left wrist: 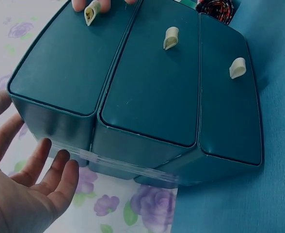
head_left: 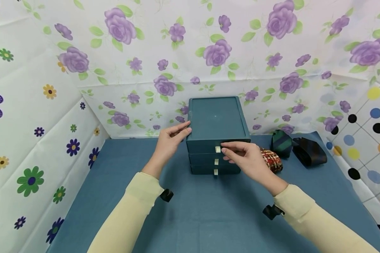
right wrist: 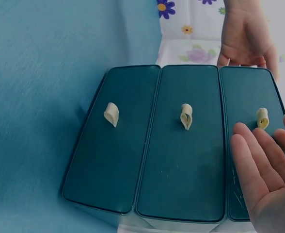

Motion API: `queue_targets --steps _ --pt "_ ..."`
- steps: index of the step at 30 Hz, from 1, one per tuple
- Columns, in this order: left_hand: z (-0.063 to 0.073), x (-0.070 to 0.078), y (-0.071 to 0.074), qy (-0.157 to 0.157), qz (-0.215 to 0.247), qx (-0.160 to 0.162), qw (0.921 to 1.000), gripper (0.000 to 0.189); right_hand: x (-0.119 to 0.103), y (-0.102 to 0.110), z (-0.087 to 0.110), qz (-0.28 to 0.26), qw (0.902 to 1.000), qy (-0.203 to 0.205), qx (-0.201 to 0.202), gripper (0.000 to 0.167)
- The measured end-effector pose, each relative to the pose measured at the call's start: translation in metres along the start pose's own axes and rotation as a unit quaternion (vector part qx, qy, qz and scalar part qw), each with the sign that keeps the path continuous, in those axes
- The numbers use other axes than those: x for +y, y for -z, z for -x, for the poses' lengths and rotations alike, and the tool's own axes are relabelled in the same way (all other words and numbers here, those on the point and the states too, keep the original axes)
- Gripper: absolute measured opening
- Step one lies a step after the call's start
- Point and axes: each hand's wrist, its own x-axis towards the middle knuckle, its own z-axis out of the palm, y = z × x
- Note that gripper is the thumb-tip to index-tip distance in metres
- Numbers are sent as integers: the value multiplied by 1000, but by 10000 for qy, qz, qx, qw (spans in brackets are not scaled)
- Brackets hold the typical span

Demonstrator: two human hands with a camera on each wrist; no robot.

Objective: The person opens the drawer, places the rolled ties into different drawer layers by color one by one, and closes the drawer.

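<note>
A dark teal box of three stacked drawers (head_left: pixel 218 119) stands against the back wall. Each drawer front carries a small cream loop tab, including the top tab (head_left: pixel 217 149), the middle tab (left wrist: pixel 171 38) and the bottom tab (right wrist: pixel 111 114). My left hand (head_left: pixel 170 142) is at the box's upper left side, with fingertips at its top edge and fingers loosely spread. My right hand (head_left: pixel 247 158) is in front of the top drawer. Its fingertips are right beside the top tab, thumb and fingers apart, and I see no grip on it.
Right of the box lie a red woven patterned roll (head_left: pixel 271 160), a rolled green striped necktie (head_left: pixel 281 144) and a rolled dark necktie (head_left: pixel 309 151). Blue cloth (head_left: pixel 190 218) covers the table. Flowered sheeting (head_left: pixel 139 88) hangs behind; patterned sheets line both sides.
</note>
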Motion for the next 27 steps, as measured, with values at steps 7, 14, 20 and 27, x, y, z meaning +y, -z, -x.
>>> queue_targets --steps 7,14,20,27 --pt "-1 0 0 -28 65 -44 10000 42 4 -3 -1 -284 9996 35 -39 31" --pt "-1 -2 0 7 -51 -11 10000 42 9 -8 -2 -507 9986 -22 -158 31" --pt "-1 -3 0 31 -99 -18 9999 41 12 -12 -3 -606 9980 -3 -155 30" --pt "-3 -2 1 75 23 -33 10000 41 19 -14 -7 -918 9957 108 6 30"
